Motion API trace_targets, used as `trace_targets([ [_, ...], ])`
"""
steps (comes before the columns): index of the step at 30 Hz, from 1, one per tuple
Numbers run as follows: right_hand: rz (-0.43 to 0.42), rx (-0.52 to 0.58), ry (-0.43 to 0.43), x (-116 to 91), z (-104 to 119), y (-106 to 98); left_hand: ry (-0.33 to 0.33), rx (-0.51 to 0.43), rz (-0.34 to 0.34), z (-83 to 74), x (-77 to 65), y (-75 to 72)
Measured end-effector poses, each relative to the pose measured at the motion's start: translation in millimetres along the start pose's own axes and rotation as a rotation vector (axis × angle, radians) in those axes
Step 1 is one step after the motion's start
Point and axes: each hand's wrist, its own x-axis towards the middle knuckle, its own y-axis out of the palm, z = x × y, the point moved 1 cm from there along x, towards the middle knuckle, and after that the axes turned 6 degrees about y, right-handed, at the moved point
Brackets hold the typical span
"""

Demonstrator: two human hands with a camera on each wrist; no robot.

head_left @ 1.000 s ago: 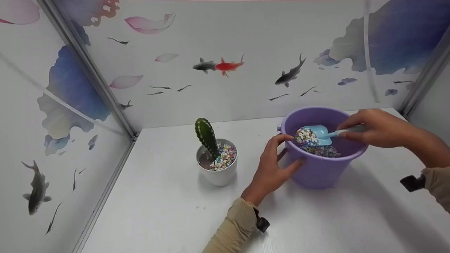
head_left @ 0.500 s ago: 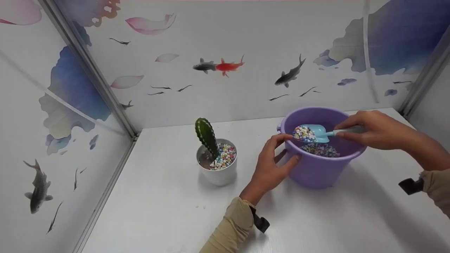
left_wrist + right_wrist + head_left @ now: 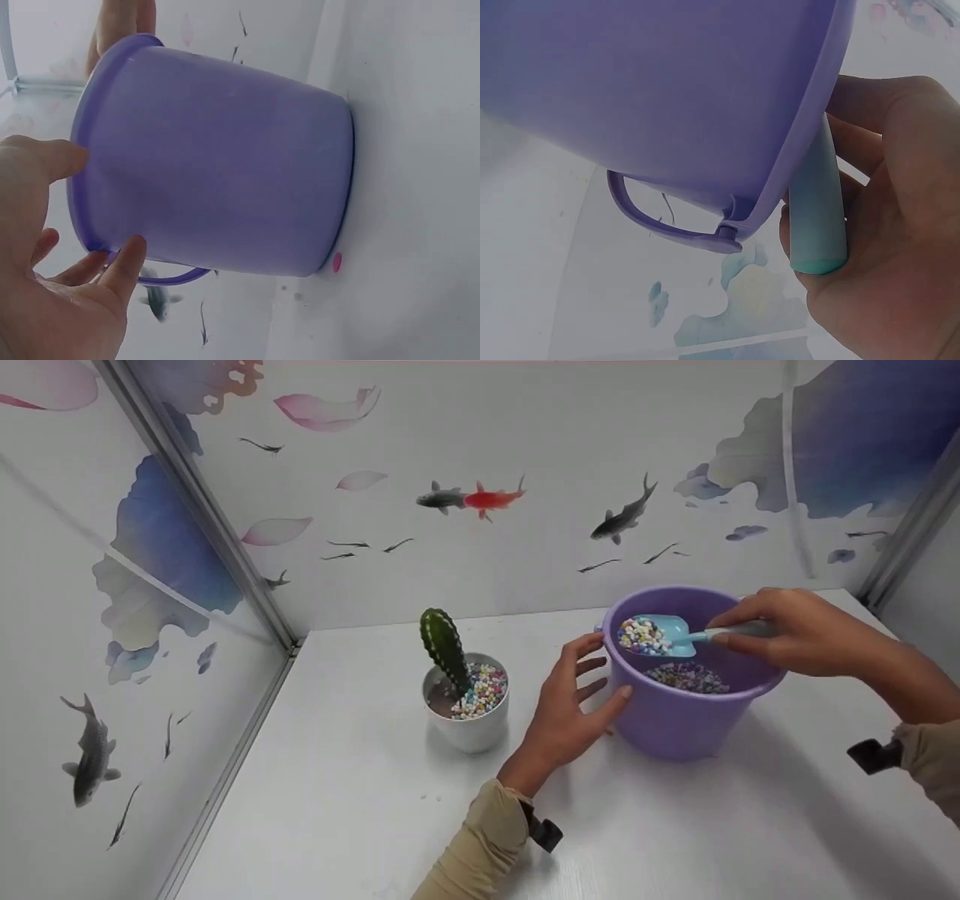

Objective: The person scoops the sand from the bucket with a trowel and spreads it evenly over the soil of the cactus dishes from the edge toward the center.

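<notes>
My right hand (image 3: 795, 631) grips the pale handle (image 3: 817, 202) of a light blue scoop (image 3: 677, 627) at the top of a purple bucket (image 3: 675, 724). A heap of multicoloured pebbles (image 3: 641, 636) fills the scoop, and more pebbles (image 3: 686, 678) lie on the bucket's bottom. At the bucket's left side is my left hand (image 3: 566, 706), its fingers spread near the rim; whether the thumb touches the wall I cannot tell. Left of the hands stands a white pot (image 3: 471, 733) with a green cactus (image 3: 444, 646), partly covered with the same pebbles (image 3: 484, 690).
Everything stands on a white table (image 3: 330, 780). A few stray pebbles (image 3: 430, 797) lie in front of the pot. Behind is a white panel (image 3: 525, 577) with printed fish and petals. A pink pebble (image 3: 337, 262) sits beside the bucket's base, and its purple bail handle (image 3: 667, 229) hangs down.
My left hand has loosened from the bucket's rim and moved slightly left. The loaded scoop has risen a little inside the bucket mouth and shifted left.
</notes>
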Motion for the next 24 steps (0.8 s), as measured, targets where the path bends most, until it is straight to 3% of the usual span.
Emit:
trace_targets([
  [5,-0.015,-0.010,-0.024,1.0,9.3,-1.7,-0.004,0.064,-0.012,-7.2,-3.2,-18.6],
  [14,-0.030,-0.012,-0.054,7.3,25.7,0.7,0.008,0.197,0.005,-13.0,-21.9,-52.1],
  [19,-0.016,-0.004,-0.094,12.6,37.2,5.1,0.063,0.287,0.006,-19.0,-32.7,-71.3],
  [24,0.008,0.013,-0.123,20.4,49.1,11.8,0.133,0.339,-0.059,-23.0,-46.5,-97.3],
])
